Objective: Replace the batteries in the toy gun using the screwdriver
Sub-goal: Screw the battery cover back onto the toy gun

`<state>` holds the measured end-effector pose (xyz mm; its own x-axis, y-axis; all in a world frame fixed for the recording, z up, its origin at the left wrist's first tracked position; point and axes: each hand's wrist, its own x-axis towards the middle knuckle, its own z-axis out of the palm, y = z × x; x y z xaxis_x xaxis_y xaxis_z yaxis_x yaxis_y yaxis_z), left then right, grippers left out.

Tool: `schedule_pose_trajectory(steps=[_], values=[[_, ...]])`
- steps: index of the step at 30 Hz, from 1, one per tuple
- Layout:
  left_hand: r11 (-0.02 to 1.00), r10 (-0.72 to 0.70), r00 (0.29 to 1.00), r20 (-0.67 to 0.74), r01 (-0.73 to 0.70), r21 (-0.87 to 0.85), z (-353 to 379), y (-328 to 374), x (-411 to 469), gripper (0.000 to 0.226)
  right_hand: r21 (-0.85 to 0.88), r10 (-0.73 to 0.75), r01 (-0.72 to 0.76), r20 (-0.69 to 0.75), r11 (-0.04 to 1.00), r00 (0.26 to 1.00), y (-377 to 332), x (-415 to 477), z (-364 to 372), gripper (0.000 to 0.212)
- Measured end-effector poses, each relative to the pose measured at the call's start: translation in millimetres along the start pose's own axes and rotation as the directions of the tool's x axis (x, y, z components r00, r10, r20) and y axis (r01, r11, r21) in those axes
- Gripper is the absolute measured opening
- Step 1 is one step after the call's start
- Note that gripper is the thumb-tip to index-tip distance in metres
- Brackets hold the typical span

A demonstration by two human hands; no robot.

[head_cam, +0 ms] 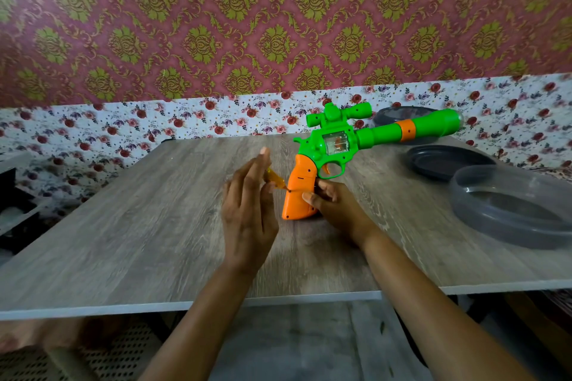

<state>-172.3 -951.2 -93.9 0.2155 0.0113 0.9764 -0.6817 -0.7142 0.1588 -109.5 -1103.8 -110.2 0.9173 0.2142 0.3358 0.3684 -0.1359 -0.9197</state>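
Screwdriver point(274, 178) mostly behind left hand point(247, 213)

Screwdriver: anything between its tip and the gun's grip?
Nothing visible. The screwdriver, held by the left hand, has its tip against the orange grip. The right hand holds the grip from the opposite side, clear of the tip.

Green toy gun point(337, 145) stands upright on its orange grip; amber-handled screwdriver point(274, 178) tip touches that grip

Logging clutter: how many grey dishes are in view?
3: far dish behind the gun barrel, middle dish beside it, near dish at the right edge.
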Motion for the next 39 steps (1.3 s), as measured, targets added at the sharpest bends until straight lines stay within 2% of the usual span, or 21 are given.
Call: schedule_pose_trajectory(steps=[4, 11, 18, 21, 24, 28, 33, 39], values=[[1.000, 0.012, 1.000, 0.027, -0.012, 0.004, -0.4, 1.4, -0.9, 0.041, 0.017, 0.001, -0.001, 0.006, 1.000, 1.000, -1.1, -0.9, -0.2, 0.030], [0.998, 0.058, 0.998, 0.031, -0.057, -0.022, 1.4, -3.0, -1.9, 0.019, 0.032, 0.004, -0.005, 0.022, 0.999, 1.000, -2.5, -2.6, -0.6, 0.032], [0.994, -0.025, 0.999, 0.037, 0.028, -0.103, 0.7, 0.4, -1.3, 0.028, 0.009, -0.011, 0.011, 0.012, 1.000, 1.000, -0.6, -0.8, 0.6, 0.028], [0.996, -0.005, 0.999, 0.052, 0.010, -0.094, 0.0, 3.0, -0.8, 0.031, 0.006, -0.013, 0.013, 0.025, 1.000, 1.000, -0.6, -0.9, 0.1, 0.028], [0.996, 0.058, 0.998, 0.034, -0.056, -0.069, 0.2, 2.1, 0.1, 0.024, 0.009, -0.010, 0.009, 0.039, 1.000, 0.999, -0.8, -1.7, -0.2, 0.030], [0.997, 0.060, 0.998, 0.006, -0.059, -0.052, -0.4, -0.2, -0.9, 0.011, -0.022, -0.009, 0.009, 0.028, 1.000, 1.000, -1.2, -1.0, -0.2, 0.028], [0.995, -0.024, 1.000, 0.017, 0.025, -0.097, 0.1, 1.2, 0.2, 0.033, -0.037, 0.005, -0.005, 0.018, 0.999, 1.000, -1.9, -1.0, 0.2, 0.029], [0.998, 0.002, 1.000, -0.004, -0.002, -0.065, -0.8, 1.6, 2.3, 0.029, -0.012, 0.016, -0.016, 0.020, 1.000, 1.000, -4.3, -2.2, 1.4, 0.030]])
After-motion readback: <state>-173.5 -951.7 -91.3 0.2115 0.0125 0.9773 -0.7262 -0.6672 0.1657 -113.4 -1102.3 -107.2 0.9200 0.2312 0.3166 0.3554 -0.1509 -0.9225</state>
